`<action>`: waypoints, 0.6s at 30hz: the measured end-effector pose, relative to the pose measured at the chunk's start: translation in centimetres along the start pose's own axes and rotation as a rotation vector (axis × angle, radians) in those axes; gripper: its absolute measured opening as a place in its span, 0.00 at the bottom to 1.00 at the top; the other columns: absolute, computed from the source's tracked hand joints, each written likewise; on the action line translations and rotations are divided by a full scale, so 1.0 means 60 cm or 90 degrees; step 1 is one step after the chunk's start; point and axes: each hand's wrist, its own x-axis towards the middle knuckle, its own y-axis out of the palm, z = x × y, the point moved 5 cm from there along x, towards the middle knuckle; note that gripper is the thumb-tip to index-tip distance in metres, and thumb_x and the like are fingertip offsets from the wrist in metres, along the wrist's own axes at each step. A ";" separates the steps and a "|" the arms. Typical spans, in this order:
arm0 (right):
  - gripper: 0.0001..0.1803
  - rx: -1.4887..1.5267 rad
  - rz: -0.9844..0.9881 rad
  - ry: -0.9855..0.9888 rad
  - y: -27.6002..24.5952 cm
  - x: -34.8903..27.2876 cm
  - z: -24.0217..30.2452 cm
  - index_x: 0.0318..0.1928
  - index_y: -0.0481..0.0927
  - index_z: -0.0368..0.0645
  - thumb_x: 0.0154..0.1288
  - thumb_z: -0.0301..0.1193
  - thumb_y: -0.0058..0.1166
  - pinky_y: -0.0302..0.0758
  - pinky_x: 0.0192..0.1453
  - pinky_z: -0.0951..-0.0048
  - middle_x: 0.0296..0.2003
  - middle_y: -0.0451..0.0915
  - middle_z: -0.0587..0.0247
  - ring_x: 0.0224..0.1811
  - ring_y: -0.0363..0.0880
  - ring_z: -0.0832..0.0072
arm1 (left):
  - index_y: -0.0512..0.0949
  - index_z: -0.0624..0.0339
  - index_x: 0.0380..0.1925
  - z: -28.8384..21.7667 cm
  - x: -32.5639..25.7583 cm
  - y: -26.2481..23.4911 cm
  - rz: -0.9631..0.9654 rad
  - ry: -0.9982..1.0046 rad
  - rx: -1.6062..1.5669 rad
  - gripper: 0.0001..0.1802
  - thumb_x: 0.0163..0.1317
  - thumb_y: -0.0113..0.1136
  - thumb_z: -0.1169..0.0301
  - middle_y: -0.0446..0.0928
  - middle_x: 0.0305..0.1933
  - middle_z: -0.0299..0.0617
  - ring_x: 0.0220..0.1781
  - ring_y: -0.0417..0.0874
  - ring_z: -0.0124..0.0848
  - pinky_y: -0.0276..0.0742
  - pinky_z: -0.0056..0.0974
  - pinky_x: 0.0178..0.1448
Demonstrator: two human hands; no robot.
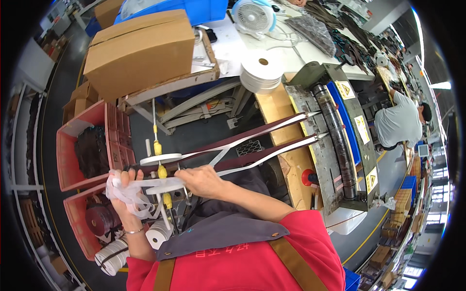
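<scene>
My left hand [127, 198] is closed on a loose bundle of translucent white ribbon [133, 193], its loops hanging over the fingers and wrist. The ribbon runs across to the lower white disc reel [165, 187] on an upright rod with yellow fittings [162, 170]. My right hand [203, 181] is at the right side of this rod, between the lower disc and the upper white disc reel [160, 158]. Its fingers are curled together, and what they grip is hidden. Maroon and white strips [272, 127] stretch from the reels to the roller machine [335, 140].
A cardboard box [141, 53] sits on the table ahead, left of a fan [252, 17] and stacked white rolls [262, 72]. Red crates [114, 140] stand at my left, with white rolls [159, 234] near my left forearm. Another person [400, 121] works beyond the machine.
</scene>
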 end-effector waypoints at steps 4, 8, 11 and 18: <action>0.13 -0.006 -0.028 0.032 -0.017 0.004 -0.006 0.37 0.71 0.40 0.46 0.22 0.49 0.72 0.26 0.65 0.22 0.76 0.58 0.23 0.76 0.63 | 0.63 0.53 0.29 0.000 -0.010 -0.012 0.216 -0.159 0.126 0.10 0.66 0.38 0.62 0.60 0.15 0.34 0.16 0.61 0.24 0.61 0.29 0.22; 0.14 -0.010 -0.058 0.042 -0.019 0.000 -0.020 0.37 0.71 0.41 0.45 0.22 0.49 0.72 0.29 0.64 0.23 0.76 0.57 0.24 0.77 0.61 | 0.68 0.62 0.43 0.026 -0.042 0.026 0.328 0.282 1.105 0.28 0.39 0.67 0.71 0.64 0.18 0.42 0.21 0.70 0.33 0.66 0.38 0.26; 0.14 -0.047 -0.054 0.029 -0.022 0.003 -0.014 0.36 0.71 0.43 0.43 0.23 0.50 0.70 0.28 0.64 0.20 0.74 0.60 0.23 0.76 0.62 | 0.70 0.65 0.21 0.061 -0.044 -0.010 0.494 0.226 1.286 0.10 0.47 0.61 0.71 0.63 0.19 0.45 0.21 0.70 0.40 0.65 0.40 0.27; 0.08 -0.065 -0.099 0.043 -0.031 -0.017 -0.028 0.32 0.69 0.42 0.48 0.24 0.49 0.68 0.29 0.63 0.19 0.73 0.61 0.22 0.75 0.64 | 0.68 0.63 0.23 -0.001 -0.020 -0.009 0.166 0.091 0.489 0.13 0.59 0.49 0.64 0.62 0.26 0.32 0.20 0.62 0.17 0.59 0.22 0.24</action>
